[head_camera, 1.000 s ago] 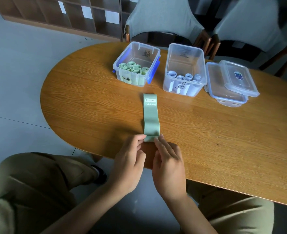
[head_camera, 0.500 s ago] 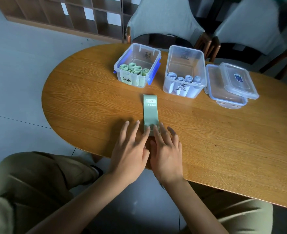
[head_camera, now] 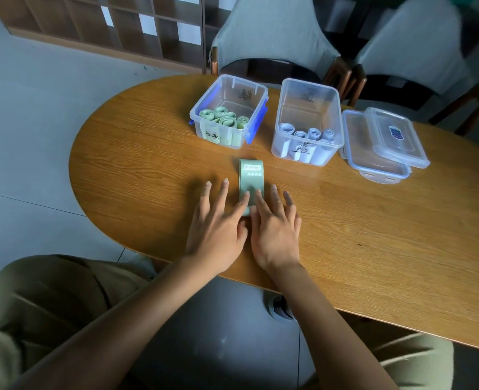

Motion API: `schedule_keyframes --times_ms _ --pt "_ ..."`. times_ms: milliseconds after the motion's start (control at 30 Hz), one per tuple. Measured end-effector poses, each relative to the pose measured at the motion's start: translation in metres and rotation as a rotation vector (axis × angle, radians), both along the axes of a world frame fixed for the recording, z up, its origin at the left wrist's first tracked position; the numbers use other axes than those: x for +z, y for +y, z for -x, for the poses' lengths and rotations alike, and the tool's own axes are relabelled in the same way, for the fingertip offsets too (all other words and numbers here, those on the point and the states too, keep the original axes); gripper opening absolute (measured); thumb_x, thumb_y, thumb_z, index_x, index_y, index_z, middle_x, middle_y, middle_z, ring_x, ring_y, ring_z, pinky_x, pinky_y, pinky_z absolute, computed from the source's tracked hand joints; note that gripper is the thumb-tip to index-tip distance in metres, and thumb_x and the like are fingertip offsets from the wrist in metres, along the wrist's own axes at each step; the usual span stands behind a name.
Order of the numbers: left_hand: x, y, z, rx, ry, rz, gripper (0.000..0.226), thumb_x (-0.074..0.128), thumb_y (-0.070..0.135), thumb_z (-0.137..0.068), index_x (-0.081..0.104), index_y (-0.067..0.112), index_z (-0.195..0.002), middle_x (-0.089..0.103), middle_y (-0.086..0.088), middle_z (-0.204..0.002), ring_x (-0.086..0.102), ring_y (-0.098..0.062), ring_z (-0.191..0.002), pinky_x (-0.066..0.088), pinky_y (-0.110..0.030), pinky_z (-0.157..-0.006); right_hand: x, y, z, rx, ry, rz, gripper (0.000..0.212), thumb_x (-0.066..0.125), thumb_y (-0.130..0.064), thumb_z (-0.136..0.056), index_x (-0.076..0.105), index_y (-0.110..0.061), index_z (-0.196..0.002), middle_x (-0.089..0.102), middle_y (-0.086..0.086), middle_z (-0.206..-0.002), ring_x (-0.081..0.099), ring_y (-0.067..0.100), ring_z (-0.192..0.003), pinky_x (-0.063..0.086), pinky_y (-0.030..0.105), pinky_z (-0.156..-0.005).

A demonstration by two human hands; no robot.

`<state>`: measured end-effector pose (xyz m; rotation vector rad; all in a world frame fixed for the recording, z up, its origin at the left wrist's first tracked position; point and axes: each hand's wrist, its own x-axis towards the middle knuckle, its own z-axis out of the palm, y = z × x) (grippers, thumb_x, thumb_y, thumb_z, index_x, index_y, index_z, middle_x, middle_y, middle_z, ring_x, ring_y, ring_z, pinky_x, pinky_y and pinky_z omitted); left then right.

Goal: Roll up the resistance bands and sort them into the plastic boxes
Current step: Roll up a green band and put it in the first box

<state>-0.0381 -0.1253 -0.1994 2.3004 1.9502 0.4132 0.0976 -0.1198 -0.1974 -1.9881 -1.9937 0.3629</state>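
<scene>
Wooden oval surface [head_camera: 373, 235], orange-brown grain. At far side: clear plastic box with blue clips [head_camera: 229, 114], rolled green bands [head_camera: 224, 119] inside; beside it clear plastic box without clips [head_camera: 307, 122], rolled pale blue bands [head_camera: 308, 134] inside; two clear lids [head_camera: 384, 142] stacked to the right. Left hand [head_camera: 218, 229] and right hand [head_camera: 273, 229] flat side by side, fingers straight and spread, index fingertips pressing on flat green resistance band [head_camera: 251, 178], near end hidden under the hands. White "HEAVY" label [head_camera: 253, 167] at far end.
</scene>
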Motion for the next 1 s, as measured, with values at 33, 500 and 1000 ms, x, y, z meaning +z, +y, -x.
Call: schedule_keyframes --times_ms 33,500,1000 --pt "0.001 0.004 0.000 -0.001 -0.004 0.015 0.059 0.049 0.040 -0.097 0.033 0.036 -0.154 0.013 -0.010 -0.167 0.004 -0.042 -0.151 0.025 -0.053 -0.119 0.001 0.004 0.000 0.003 0.005 0.013 0.050 0.025 -0.044 -0.107 0.026 -0.036 -0.156 0.009 0.001 -0.169 -0.003 0.027 -0.154 0.013 0.050 -0.120" --pt "0.005 0.031 -0.004 -0.004 -0.480 -0.062 0.022 0.080 0.020 -0.082 0.069 0.018 -0.101 0.065 0.001 -0.097 0.060 -0.017 -0.092 0.043 -0.022 -0.072 0.013 0.038 -0.004 0.035 0.057 0.168 0.052 0.020 -0.051 -0.106 0.019 -0.042 -0.157 -0.006 0.005 -0.169 -0.018 0.028 -0.153 0.002 0.050 -0.122" --pt "-0.002 0.007 0.001 0.020 -0.530 -0.157 0.027 0.084 0.007 -0.075 0.075 0.014 -0.099 0.071 0.000 -0.093 0.067 -0.018 -0.080 0.056 -0.036 -0.069 0.011 -0.040 -0.014 -0.093 0.834 -0.052 0.052 0.024 -0.056 -0.106 0.065 -0.030 -0.126 0.066 -0.018 -0.123 0.054 -0.003 -0.122 0.039 0.020 -0.101"
